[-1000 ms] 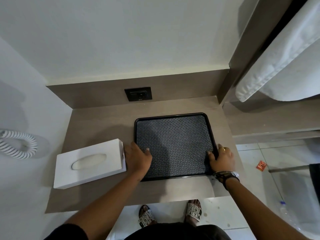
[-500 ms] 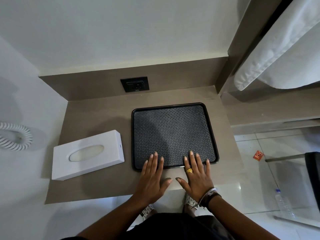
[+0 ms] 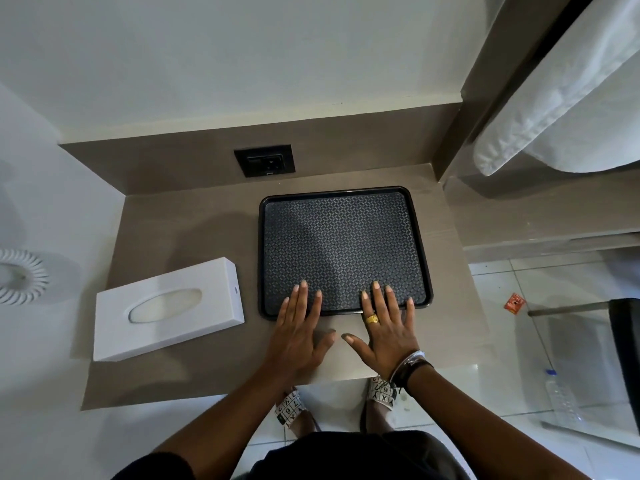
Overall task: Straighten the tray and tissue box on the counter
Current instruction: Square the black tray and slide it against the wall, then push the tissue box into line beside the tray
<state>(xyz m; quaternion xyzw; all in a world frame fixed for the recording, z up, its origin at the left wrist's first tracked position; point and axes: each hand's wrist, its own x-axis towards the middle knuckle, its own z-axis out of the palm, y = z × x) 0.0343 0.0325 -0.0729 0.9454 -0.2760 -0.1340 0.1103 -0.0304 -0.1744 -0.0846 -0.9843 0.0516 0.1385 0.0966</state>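
Tissue box (image 3: 168, 310), white, at the left end of the counter (image 3: 194, 230): lies flat, skewed, its long sides running at an angle to the counter's front edge; no hand on it; straightening judged not yet done

Tray (image 3: 343, 247), black with patterned floor, at the middle-right of the counter, just right of the tissue box and apart from it: sides look roughly parallel to the back wall and the counter's edges; judged close to squared, possibly finished

Left hand (image 3: 299, 332): flat, fingers spread, fingertips over the tray's near rim and onto its floor, palm on the counter; grasps nothing

Right hand (image 3: 388, 329), ring and wrist bands: likewise flat and spread, fingertips on the tray's near edge, thumb toward the left hand; grasps nothing

Remaining, by judgement: turn the tissue box square, perhaps a last nudge to the tray
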